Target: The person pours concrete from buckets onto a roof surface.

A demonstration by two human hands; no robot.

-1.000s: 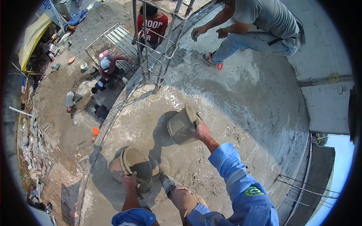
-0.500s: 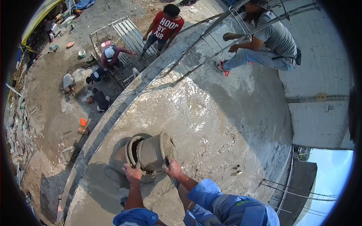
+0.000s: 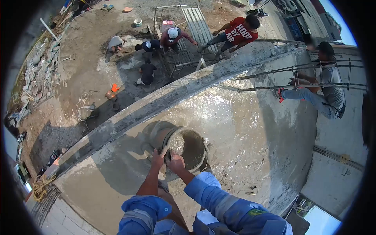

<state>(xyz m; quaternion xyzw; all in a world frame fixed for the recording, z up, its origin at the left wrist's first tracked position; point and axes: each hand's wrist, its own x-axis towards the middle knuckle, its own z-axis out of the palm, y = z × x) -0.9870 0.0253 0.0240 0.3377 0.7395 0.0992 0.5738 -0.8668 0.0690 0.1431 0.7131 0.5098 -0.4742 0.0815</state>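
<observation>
A round, mud-coated bucket (image 3: 194, 150) is tilted with its mouth up and toward me; grey wet material shows inside. My right hand (image 3: 176, 162) grips its near left rim. Close beside it, my left hand (image 3: 157, 159) is closed at the same edge, where a second bucket (image 3: 163, 136) lies behind and left of the first. Wet grey concrete (image 3: 235, 137) surrounds the buckets and my legs.
A raised concrete edge (image 3: 156, 103) curves across the slab. Beyond it, several people work lower down near a metal scaffold (image 3: 196, 23). A person in a red shirt (image 3: 240, 33) stands by it. At right, a person in grey (image 3: 333, 80) sits near a rebar frame (image 3: 274, 72).
The bucket has swung from lying sideways to showing its open mouth. My hands have come closer together. The view has turned, shifting the people and the edge rightward.
</observation>
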